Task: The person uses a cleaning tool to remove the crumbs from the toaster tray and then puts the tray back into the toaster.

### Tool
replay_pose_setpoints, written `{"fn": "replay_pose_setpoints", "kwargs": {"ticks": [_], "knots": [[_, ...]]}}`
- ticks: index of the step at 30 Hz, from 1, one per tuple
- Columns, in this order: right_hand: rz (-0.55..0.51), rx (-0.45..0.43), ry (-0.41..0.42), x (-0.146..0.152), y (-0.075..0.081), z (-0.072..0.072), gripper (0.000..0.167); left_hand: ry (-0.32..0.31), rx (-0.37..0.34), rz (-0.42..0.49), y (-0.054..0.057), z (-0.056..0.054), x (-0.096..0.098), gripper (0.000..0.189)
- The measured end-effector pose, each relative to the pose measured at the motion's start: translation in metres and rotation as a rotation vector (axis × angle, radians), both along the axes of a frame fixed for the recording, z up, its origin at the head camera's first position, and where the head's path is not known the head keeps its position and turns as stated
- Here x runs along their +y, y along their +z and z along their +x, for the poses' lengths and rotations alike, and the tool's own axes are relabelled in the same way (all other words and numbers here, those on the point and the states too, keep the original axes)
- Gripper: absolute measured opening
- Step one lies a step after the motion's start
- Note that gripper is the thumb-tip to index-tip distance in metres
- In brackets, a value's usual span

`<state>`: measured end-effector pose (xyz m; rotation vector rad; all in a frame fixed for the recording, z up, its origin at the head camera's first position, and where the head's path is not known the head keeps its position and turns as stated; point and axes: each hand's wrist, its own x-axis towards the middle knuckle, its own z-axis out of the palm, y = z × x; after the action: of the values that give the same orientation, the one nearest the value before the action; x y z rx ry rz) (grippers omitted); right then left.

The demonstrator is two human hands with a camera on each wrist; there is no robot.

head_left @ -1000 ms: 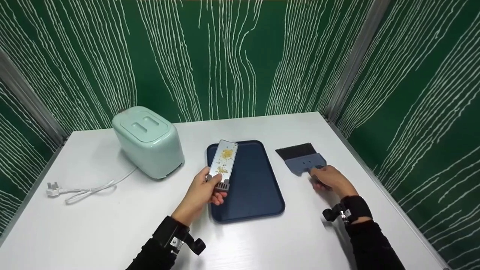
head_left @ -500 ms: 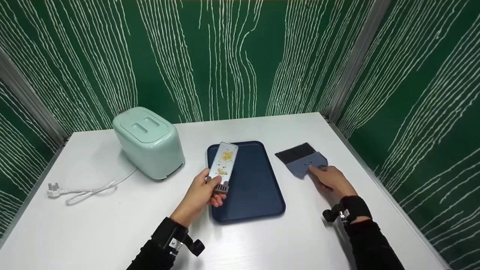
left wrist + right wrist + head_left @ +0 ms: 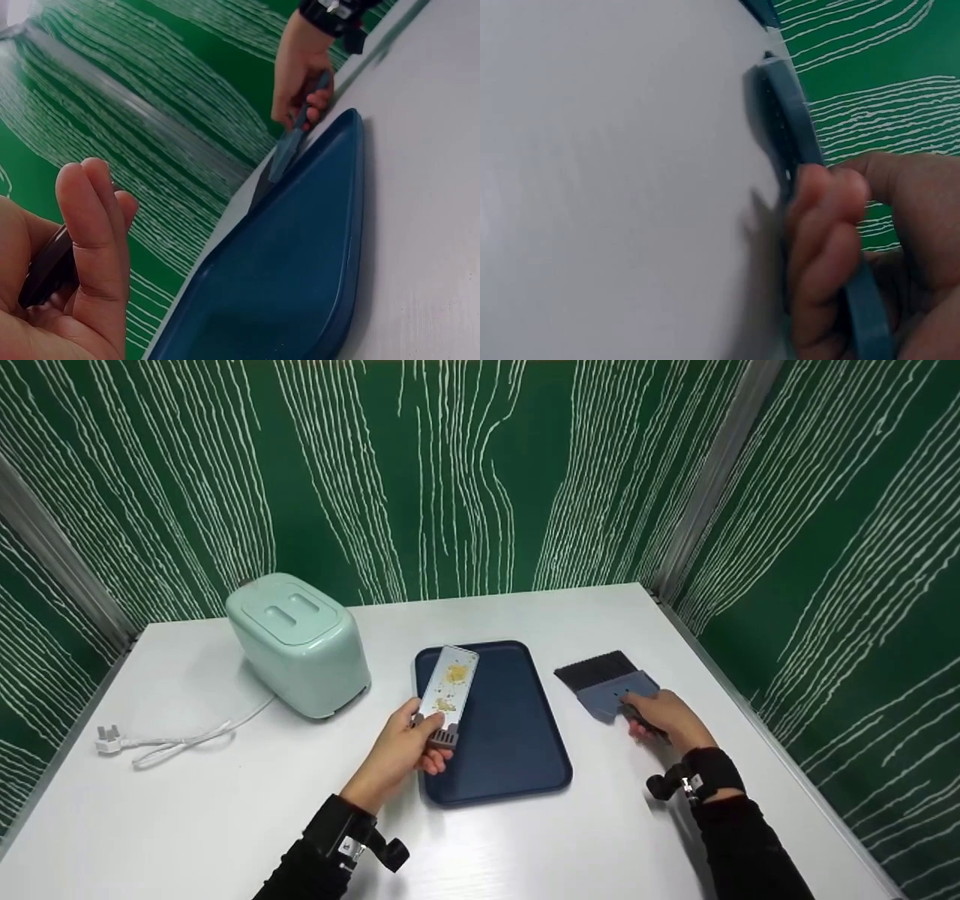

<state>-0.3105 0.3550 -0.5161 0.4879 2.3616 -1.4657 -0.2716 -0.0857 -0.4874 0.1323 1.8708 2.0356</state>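
My left hand (image 3: 401, 742) pinches the grey slotted end of a crumb tray (image 3: 463, 656), thumb on top. Yellow crumbs lie in two patches on its pale surface. The crumb tray is held over the left part of a dark blue serving tray (image 3: 502, 735); in the left wrist view only its dark edge (image 3: 46, 274) shows between palm and fingers. To the right of the serving tray, my right hand (image 3: 660, 714) grips the handle of a blue-grey hand brush (image 3: 611, 694). Its wide black bristles point away and to the left, close over the table.
A mint-green toaster (image 3: 300, 649) stands at the back left of the white table (image 3: 225, 825). Its white cord and plug (image 3: 109, 739) lie at the left. Green walls with white streaks (image 3: 480, 480) rise behind and at both sides.
The hand brush has shifted slightly right and nearer to me, turning a little, while my right-hand fingers moved on its handle. My left hand and the crumb tray have barely moved.
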Motion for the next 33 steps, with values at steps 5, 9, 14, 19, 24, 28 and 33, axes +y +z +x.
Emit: {"fn": "replay_pose_setpoints", "kwargs": {"ticks": [5, 9, 14, 19, 24, 28, 33], "knots": [[0.144, 0.086, -0.001, 0.002, -0.005, -0.002, 0.053, -0.01, 0.003, 0.002, 0.0, 0.0, 0.0, 0.013], [0.179, 0.108, 0.007, 0.003, -0.005, -0.001, 0.056, -0.018, 0.008, -0.005, 0.001, -0.001, -0.001, 0.014], [0.192, 0.143, 0.03, -0.002, 0.001, 0.002, 0.057, -0.029, 0.008, -0.027, 0.001, -0.001, -0.006, 0.016], [0.238, 0.224, 0.057, -0.015, 0.014, 0.005, 0.059, -0.052, 0.001, -0.063, 0.003, -0.001, -0.012, 0.022], [0.247, 0.319, 0.094, -0.033, 0.029, 0.01, 0.06, -0.09, 0.002, -0.088, 0.005, -0.002, -0.017, 0.033], [0.223, 0.36, 0.106, -0.051, 0.044, 0.017, 0.057, -0.117, 0.011, -0.107, 0.005, -0.003, -0.021, 0.033], [0.241, 0.41, 0.137, -0.075, 0.062, 0.025, 0.056, -0.138, 0.009, -0.125, 0.006, -0.004, -0.027, 0.028]]}}
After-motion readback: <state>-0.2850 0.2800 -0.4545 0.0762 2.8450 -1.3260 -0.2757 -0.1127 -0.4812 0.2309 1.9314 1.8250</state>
